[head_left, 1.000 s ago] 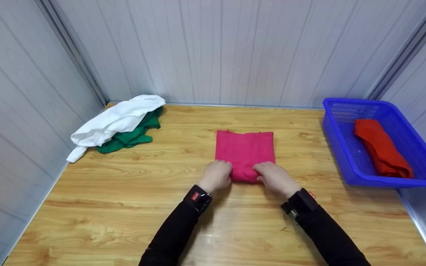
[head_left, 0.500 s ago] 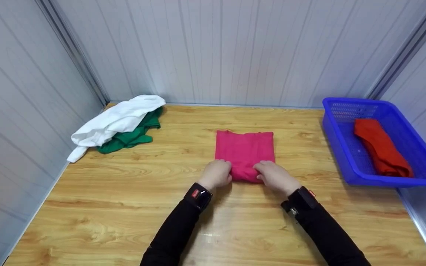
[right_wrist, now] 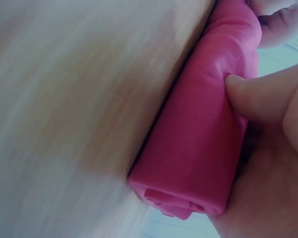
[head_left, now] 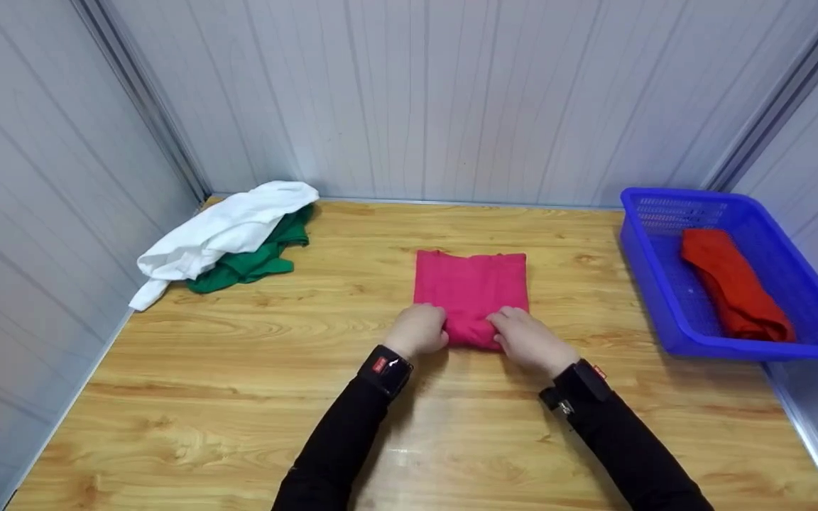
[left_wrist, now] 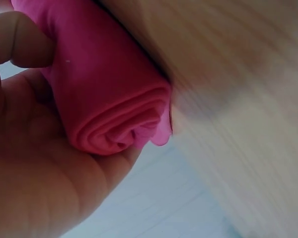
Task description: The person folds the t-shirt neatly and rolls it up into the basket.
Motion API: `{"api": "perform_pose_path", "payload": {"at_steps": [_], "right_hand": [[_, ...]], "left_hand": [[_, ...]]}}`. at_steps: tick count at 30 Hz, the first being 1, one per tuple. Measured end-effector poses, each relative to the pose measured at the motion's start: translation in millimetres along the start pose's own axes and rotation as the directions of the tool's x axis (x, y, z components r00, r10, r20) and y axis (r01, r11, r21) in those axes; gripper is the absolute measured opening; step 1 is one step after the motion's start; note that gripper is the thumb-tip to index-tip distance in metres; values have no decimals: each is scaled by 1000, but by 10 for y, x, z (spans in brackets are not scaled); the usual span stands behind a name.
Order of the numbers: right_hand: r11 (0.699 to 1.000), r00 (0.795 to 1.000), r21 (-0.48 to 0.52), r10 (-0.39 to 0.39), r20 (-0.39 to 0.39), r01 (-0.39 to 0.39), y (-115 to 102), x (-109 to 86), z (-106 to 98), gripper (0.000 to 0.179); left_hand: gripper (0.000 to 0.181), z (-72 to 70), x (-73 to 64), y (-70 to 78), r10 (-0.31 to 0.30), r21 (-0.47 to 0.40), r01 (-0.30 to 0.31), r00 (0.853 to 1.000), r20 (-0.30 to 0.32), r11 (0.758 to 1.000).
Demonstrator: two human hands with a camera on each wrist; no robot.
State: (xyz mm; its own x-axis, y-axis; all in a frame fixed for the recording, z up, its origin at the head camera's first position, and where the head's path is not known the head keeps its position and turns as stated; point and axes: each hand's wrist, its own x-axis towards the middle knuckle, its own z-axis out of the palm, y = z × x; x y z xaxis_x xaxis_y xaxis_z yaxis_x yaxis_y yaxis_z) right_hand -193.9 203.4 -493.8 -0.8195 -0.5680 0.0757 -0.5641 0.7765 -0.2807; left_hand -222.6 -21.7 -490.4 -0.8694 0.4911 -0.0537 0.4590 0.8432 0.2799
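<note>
A pink cloth (head_left: 471, 278) lies in a neat rectangle on the wooden table, its near edge rolled up. My left hand (head_left: 417, 331) grips the left end of that roll, fingers curled over the top. In the left wrist view the rolled end (left_wrist: 114, 94) shows several tight layers against the palm, with the thumb pressed on its side. At the right end my right hand (head_left: 528, 341) holds the roll the same way. The right wrist view shows its thumb (right_wrist: 251, 94) pressing into the rolled cloth (right_wrist: 193, 129), whose end looks loosely layered.
A blue plastic basket (head_left: 647, 291) stands at the right wall with a folded orange cloth (head_left: 732, 284) inside. Toward the back left corner, a crumpled white cloth (head_left: 231, 227) lies over a green one (head_left: 249, 268). Pale panel walls (head_left: 409, 99) enclose the table (head_left: 238, 383).
Both hands keep their hold on the roll. My left hand has shifted slightly forward and right, and the near edge of the pink cloth sits a touch farther away.
</note>
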Motion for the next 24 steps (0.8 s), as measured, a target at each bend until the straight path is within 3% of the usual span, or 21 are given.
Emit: {"api": "perform_pose_path", "payload": {"at_steps": [7,15,24], "right_hand": [[999,999,-39,10,-38,-12,-68,-20,4,36],[979,981,-202,-71,-180,33,-198,-38,-32,44],[965,979,-260,-93,-179,44,-223,-43,5,46]], "left_hand": [[9,8,17,9,-19,2,19,1000,-9,1000],[8,-27,33,12,-27,-30,27,999,21,999],[14,-20,50,2,-11,-33,11,1000,4,999]]}}
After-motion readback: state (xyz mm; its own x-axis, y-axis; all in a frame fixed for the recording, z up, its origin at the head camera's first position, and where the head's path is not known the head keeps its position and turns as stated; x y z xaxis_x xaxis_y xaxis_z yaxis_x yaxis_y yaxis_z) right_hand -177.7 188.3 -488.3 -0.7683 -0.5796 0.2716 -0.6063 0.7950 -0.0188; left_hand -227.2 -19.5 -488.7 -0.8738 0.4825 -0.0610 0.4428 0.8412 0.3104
